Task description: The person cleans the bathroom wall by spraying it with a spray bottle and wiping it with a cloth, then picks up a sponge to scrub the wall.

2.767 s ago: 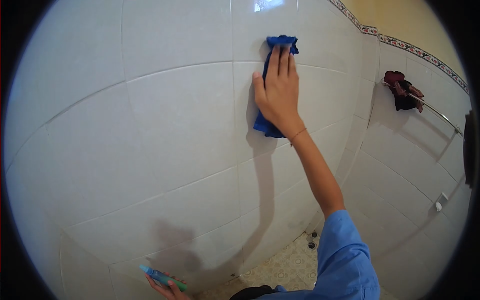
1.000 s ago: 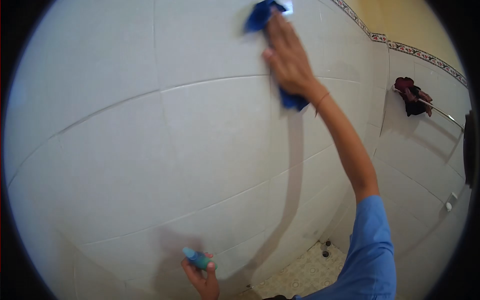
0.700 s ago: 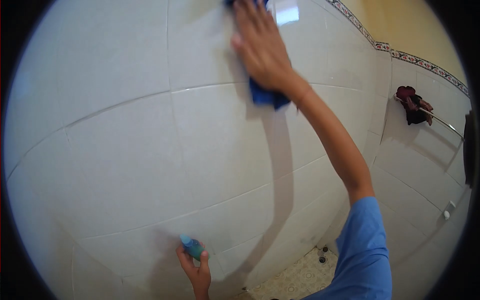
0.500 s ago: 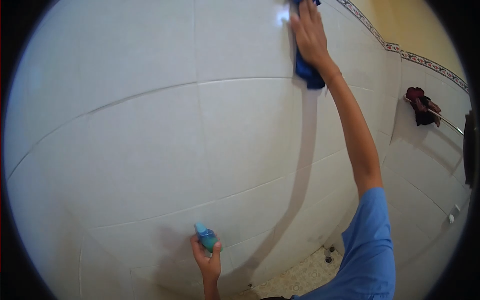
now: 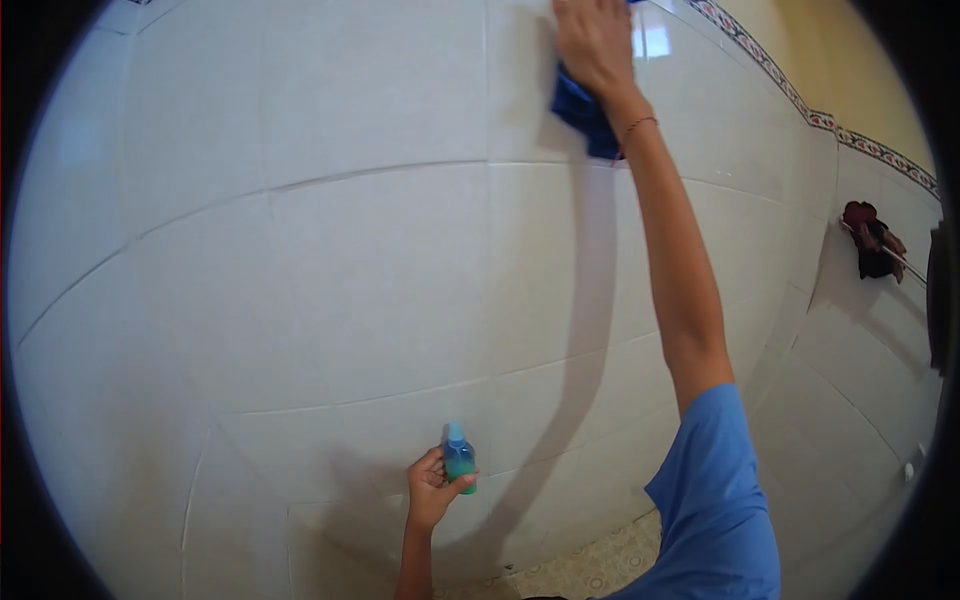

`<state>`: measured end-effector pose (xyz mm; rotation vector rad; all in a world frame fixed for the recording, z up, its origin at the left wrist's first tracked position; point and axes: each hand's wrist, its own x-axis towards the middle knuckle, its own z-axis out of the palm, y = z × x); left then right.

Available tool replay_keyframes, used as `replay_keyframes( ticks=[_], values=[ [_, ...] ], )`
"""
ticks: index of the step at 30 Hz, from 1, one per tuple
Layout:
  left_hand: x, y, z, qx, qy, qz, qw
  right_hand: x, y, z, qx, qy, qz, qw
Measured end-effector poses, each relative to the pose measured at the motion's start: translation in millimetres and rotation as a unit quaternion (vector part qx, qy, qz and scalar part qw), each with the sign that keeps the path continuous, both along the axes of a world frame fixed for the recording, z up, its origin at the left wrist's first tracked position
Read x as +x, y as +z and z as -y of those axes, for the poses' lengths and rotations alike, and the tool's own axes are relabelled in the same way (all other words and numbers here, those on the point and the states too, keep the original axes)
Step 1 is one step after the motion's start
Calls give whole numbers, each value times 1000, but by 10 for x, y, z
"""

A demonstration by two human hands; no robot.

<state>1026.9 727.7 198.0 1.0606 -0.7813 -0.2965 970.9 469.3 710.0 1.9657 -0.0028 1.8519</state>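
High on the white tiled wall (image 5: 370, 290), my right hand (image 5: 597, 50) presses a dark blue cloth (image 5: 583, 112) against the tiles. The cloth hangs out below the palm, and the fingertips are cut off by the top edge of the view. Lower down, my left hand (image 5: 428, 492) is closed around a small spray bottle (image 5: 460, 462) with a light blue top and green liquid inside. The bottle is upright, a little in front of the wall.
A patterned border strip (image 5: 765, 70) runs along the top of the tiles. On the right wall, dark red and black cloth items (image 5: 872, 240) hang on a metal rail (image 5: 912, 268). Patterned floor (image 5: 610, 555) shows at the bottom.
My right hand and the cloth have shifted left in the view, toward the wall's middle. The bottle in my left hand now stands more upright and further right. The view itself has turned slightly left.
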Motion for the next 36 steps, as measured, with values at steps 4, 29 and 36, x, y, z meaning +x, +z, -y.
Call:
replay_keyframes(
  ticks=[4, 29, 36],
  values=[
    [16, -54, 40, 5, -7, 13, 1000, 350, -711, -607, -209, 140, -40, 967],
    [12, -30, -23, 5, -43, 73, 996, 740, -758, -2009, -285, 162, -84, 941],
    [11, 24, -66, 57, -29, 75, 995, 884, 247, -2078, -125, 176, 17, 976]
  ],
)
